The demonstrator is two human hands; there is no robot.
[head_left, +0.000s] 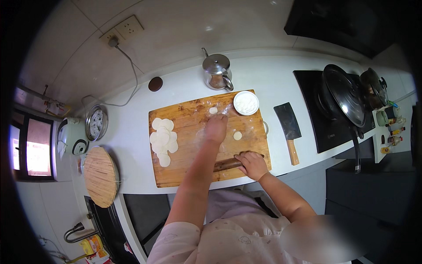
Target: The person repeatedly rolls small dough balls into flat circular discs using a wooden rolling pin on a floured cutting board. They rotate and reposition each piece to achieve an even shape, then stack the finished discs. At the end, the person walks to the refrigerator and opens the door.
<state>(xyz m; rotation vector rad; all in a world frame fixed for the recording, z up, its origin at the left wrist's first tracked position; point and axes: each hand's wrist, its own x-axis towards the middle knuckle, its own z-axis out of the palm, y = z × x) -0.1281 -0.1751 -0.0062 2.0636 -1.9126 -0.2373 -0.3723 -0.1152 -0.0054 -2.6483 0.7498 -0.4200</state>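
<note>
On the wooden cutting board [184,119], my left hand [216,128] is bent downward with its fingers curled under. What they hold, if anything, is hidden beneath the hand. Just beyond it lies a small dough piece [213,110]. To its right sits a flattened dough round [237,135]. My right hand [254,165] is closed over the right part of a dark rolling pin [227,164] along the board's near side. Thin round dough wrappers [162,138] overlap in a pile at the board's left. A white bowl of flour [246,103] stands at the far right corner.
A cleaver [288,127] lies right of the board, beside a black cooktop [314,127] with a lidded pan [345,97]. Behind the board stands a teapot [216,70]. At left are a metal bowl [96,123], a round slatted bamboo lid [101,176] and a power cord [135,79].
</note>
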